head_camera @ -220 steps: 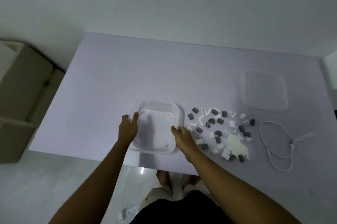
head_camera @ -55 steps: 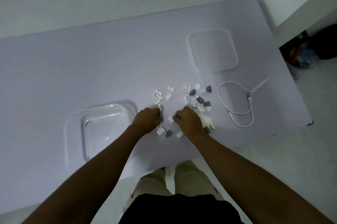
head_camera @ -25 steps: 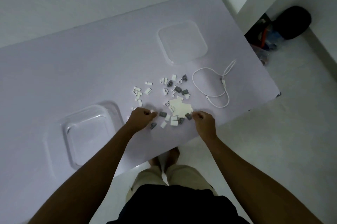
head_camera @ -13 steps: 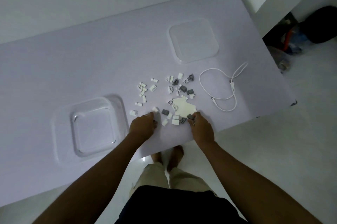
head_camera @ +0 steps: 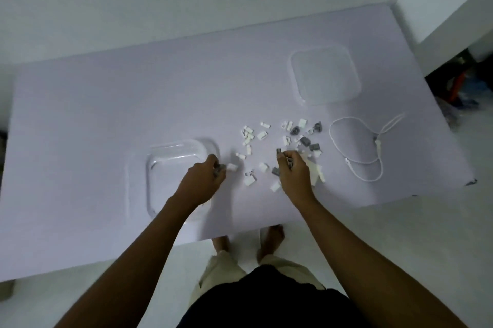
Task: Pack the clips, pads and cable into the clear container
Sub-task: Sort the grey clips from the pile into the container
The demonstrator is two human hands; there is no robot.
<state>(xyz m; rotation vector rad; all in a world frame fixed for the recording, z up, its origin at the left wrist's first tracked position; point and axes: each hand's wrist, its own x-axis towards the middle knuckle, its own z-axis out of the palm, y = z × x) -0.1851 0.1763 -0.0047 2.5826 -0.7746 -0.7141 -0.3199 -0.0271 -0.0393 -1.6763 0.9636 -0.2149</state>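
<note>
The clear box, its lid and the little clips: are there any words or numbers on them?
None: no text shows on the clear container, its lid, the clips, the pads or the cable.
Any tiny moulded marks would be too small and blurred to read.

Dim, flat and greyish. Faint, diffuse shadows on the table; pale glints along the clear container rim. Soft focus, smearing the clips; straight edges bowed toward the corners.
</note>
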